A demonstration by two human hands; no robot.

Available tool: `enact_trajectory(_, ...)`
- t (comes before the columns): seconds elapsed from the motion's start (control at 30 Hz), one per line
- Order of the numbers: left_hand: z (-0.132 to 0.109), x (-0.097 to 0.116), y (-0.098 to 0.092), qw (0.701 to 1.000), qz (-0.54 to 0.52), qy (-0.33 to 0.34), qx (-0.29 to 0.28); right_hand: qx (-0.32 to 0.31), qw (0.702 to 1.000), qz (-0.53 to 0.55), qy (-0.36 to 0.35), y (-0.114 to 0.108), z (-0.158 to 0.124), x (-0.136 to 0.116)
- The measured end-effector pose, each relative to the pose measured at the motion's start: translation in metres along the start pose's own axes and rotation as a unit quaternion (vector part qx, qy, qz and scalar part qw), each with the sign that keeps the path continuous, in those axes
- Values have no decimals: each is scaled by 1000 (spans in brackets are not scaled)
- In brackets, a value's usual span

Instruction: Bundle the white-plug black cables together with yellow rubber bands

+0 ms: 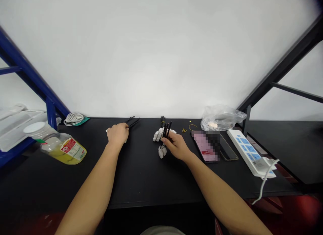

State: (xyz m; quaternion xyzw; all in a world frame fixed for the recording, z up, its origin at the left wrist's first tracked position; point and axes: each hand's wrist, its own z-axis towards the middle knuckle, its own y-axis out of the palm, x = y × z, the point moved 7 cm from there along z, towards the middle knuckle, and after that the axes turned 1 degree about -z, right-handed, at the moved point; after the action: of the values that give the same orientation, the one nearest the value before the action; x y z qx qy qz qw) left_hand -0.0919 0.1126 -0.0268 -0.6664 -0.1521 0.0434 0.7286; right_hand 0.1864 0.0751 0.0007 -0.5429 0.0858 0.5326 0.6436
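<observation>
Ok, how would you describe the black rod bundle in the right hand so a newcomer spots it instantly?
On the black tabletop, look mid-table, just left of the phone. The right hand holds a bundle of black rods with white plastic pieces attached, whereas only two rods stick out of the left hand.

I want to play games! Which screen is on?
The phone next to the right hand: its screen shows pink. The dark, gold-edged slab beside it has nothing lit.

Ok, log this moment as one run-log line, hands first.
left hand: holding black rods | right hand: holding rod bundle with white parts | nearby: phone
</observation>
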Motion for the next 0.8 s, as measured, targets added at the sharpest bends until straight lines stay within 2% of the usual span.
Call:
enact_trajectory(0.1,0,0,-7,999,-32,4,37,4,1000,1,9,-1,1,1)
enact_trajectory(0.2,-3,7,-20,986,-104,44,126,15,999,16,24,-2,1,4)
enact_trajectory(0.27,-10,17,-29,960,-199,78,183,24,998,38,38,-2,2,8)
enact_trajectory(0.33,-21,33,-32,922,-306,110,211,31,996,58,53,-2,3,12)
enact_trajectory(0.43,-42,67,-27,872,-417,176,184,32,996,65,57,-1,8,16)
enact_trajectory(0.57,-66,107,-9,852,-455,243,86,47,997,49,43,-2,21,19)
enact_trajectory(0.67,-71,116,3,849,-461,253,51,45,997,48,38,-1,30,22)
enact_trajectory(0.8,-66,113,10,849,-460,253,51,21,998,58,20,3,33,19)
